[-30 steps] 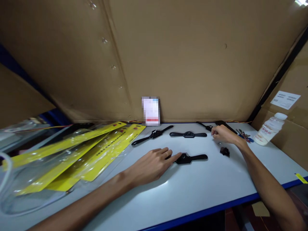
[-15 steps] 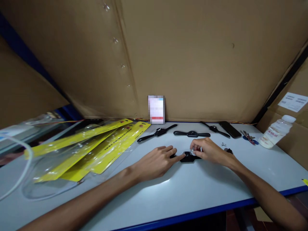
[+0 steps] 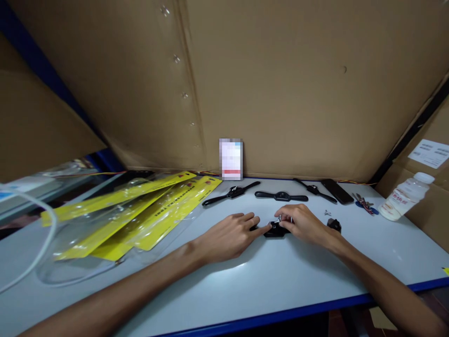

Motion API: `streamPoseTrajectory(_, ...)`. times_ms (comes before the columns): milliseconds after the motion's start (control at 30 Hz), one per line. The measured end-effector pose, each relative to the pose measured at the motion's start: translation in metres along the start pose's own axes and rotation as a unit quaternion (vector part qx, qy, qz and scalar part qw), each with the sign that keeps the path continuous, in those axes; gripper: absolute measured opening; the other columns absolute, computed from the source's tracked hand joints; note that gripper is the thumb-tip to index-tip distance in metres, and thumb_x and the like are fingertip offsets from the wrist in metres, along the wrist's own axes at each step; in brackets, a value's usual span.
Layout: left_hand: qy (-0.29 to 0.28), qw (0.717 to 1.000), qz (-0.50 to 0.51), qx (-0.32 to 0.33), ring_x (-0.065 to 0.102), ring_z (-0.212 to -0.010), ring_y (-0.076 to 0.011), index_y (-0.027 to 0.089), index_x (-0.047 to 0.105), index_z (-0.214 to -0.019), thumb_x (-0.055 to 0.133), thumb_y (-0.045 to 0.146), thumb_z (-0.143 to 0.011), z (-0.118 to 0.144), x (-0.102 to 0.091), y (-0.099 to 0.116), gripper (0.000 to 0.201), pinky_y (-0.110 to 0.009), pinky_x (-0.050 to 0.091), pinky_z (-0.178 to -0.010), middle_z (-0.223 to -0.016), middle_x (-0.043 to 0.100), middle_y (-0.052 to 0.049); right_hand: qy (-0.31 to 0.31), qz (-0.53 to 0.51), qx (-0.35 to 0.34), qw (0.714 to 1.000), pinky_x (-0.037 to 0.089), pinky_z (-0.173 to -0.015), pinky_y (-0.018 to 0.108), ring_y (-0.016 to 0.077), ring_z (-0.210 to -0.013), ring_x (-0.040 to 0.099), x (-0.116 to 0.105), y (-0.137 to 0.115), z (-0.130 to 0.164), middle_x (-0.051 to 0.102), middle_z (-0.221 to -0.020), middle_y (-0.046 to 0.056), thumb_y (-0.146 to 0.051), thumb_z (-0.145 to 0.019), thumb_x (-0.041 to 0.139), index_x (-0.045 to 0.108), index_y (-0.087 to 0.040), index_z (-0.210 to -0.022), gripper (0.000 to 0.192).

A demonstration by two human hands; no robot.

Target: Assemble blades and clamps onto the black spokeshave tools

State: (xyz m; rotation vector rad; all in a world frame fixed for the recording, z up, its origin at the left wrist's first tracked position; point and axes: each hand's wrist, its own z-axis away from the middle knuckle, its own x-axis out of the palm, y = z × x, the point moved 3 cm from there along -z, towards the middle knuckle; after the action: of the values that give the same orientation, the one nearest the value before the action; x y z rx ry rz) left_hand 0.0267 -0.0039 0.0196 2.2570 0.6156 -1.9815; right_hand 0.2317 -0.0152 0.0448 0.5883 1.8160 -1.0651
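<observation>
A black spokeshave lies on the table in front of me, its left handle partly under my left hand. That hand grips the tool, with the index finger stretched along to the middle of its body. My right hand is closed over the right side of the spokeshave. Between its thumb and fingers it pinches a small silvery metal piece at the body; the fingers hide most of this piece and the right handle. Small metal screws and a black block-like part lie beyond my right wrist.
Along the back lie other spokeshaves, a dark phone and keys. A bottle stands at right. Yellow-backed plastic packages and a white cable cover the left. A lit screen leans against the cardboard wall.
My right fingers and the metal piece have shifted slightly over the spokeshave body. The black part by my right wrist shows more fully. The whole view has moved a little.
</observation>
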Motion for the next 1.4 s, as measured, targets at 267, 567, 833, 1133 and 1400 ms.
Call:
streamPoseTrajectory(267, -0.011, 1.0, -0.006, -0.003, 0.058, -0.089, -0.0239, 0.019, 0.048, -0.146, 0.056, 0.007, -0.091, 0.0, -0.002, 0.001, 0.056, -0.036, 0.049, -0.073, -0.099, 0.063, -0.008, 0.004, 0.002, -0.021, 1.0, 0.042, -0.069, 0.027, 0.0152, -0.073, 0.061, 0.002, -0.001, 0.0, 0.071, -0.086, 0.003, -0.005, -0.088, 0.063, 0.074, -0.018, -0.098, 0.02)
streamPoseTrajectory(567, -0.006, 1.0, 0.001, -0.006, 0.059, -0.089, -0.0234, 0.02, 0.048, -0.146, 0.057, 0.007, -0.09, -0.001, -0.002, 0.0, 0.058, -0.035, 0.049, -0.074, -0.1, 0.063, -0.008, -0.003, 0.006, -0.024, 1.0, 0.045, -0.072, 0.028, 0.016, -0.076, 0.061, 0.004, -0.003, 0.0, 0.071, -0.09, 0.005, -0.004, -0.089, 0.062, 0.074, -0.018, -0.103, 0.023)
streamPoseTrajectory(833, 0.003, 1.0, 0.011, -0.023, 0.06, -0.086, -0.023, 0.013, 0.051, -0.137, 0.051, 0.009, -0.096, -0.001, -0.001, -0.002, 0.042, -0.035, 0.048, -0.072, -0.098, 0.064, -0.008, -0.004, 0.042, -0.057, 0.997, 0.045, -0.076, 0.029, 0.0177, -0.082, 0.062, 0.009, -0.007, 0.001, 0.068, -0.091, 0.006, -0.005, -0.092, 0.059, 0.075, -0.018, -0.097, 0.021)
streamPoseTrajectory(1133, 0.0, 1.0, 0.0, -0.008, 0.059, -0.086, -0.0216, 0.015, 0.064, -0.1, 0.048, 0.006, -0.097, -0.002, -0.003, -0.005, 0.018, -0.032, 0.046, -0.07, -0.092, 0.064, -0.007, -0.022, 0.116, -0.076, 0.99, 0.045, -0.073, 0.029, 0.0188, -0.081, 0.058, 0.01, -0.014, 0.002, 0.063, -0.088, 0.007, 0.0, -0.093, 0.052, 0.074, -0.016, -0.097, 0.027)
streamPoseTrajectory(1400, 0.0, 1.0, 0.007, -0.011, 0.059, -0.085, -0.0227, 0.016, 0.065, -0.102, 0.052, 0.007, -0.095, -0.002, -0.001, -0.006, 0.017, -0.033, 0.045, -0.068, -0.092, 0.063, -0.007, -0.019, 0.135, -0.092, 0.986, 0.04, -0.069, 0.029, 0.0178, -0.079, 0.055, 0.01, -0.013, -0.002, 0.063, -0.084, 0.005, -0.01, -0.097, 0.056, 0.072, -0.016, -0.082, 0.023)
